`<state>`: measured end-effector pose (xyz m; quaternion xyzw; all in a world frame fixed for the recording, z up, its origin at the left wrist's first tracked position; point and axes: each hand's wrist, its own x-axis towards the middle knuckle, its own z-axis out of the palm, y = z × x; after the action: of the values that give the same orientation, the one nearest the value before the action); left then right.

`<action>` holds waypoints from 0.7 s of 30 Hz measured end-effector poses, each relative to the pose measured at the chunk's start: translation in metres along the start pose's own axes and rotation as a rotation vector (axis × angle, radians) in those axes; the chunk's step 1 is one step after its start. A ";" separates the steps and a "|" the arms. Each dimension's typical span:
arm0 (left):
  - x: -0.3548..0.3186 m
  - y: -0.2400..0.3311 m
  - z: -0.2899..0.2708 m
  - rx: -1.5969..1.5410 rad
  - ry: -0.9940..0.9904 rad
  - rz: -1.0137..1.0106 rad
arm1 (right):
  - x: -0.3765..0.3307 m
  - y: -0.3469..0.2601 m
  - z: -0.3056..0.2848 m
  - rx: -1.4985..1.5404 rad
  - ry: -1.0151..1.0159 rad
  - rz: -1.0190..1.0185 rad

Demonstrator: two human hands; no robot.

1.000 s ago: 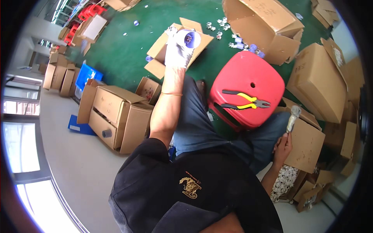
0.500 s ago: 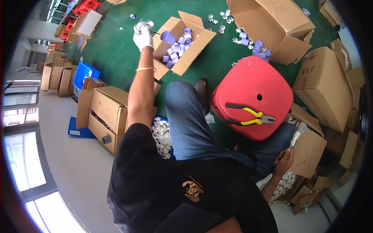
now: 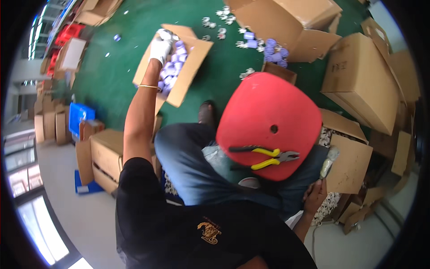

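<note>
My left hand (image 3: 160,48), in a white glove, reaches over the far side of an open cardboard box (image 3: 193,67). Purple plastic rings (image 3: 171,71) fill the box beside and under the hand. Its fingers are blurred, so what they hold, if anything, cannot be made out. My bare right hand (image 3: 316,193) is closed by my right knee, gripping the lower end of a pale, wrapped, stick-like piece (image 3: 329,163). In front of me is a red plastic stool (image 3: 264,103), with yellow-and-black pliers (image 3: 268,158) lying on its seat.
More purple rings (image 3: 274,54) and small white parts (image 3: 225,15) lie on the green floor beyond the stool. Large cardboard cartons (image 3: 360,80) crowd the right side. Another carton (image 3: 107,150) and a blue crate (image 3: 79,116) stand at left.
My left hand has gone from beside the box to over its contents. The purple ring seen near that hand no longer stands apart. My right hand keeps its grip; the whole view has shifted.
</note>
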<state>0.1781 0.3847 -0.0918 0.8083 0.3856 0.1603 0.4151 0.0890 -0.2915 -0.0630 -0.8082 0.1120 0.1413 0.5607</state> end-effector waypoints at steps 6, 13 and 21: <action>0.040 0.020 0.199 0.667 -0.415 0.312 | -0.013 -0.007 -0.004 0.000 0.045 0.114; 0.076 -0.020 0.362 0.935 -0.600 0.640 | -0.008 -0.033 -0.003 -0.044 0.070 0.260; 0.075 -0.067 0.402 0.839 -0.674 0.354 | 0.002 -0.040 0.011 0.040 0.171 0.263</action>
<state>0.4269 0.2461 -0.3925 0.9629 0.1209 -0.2063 0.1250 0.1037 -0.2676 -0.0324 -0.7842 0.2669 0.1421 0.5419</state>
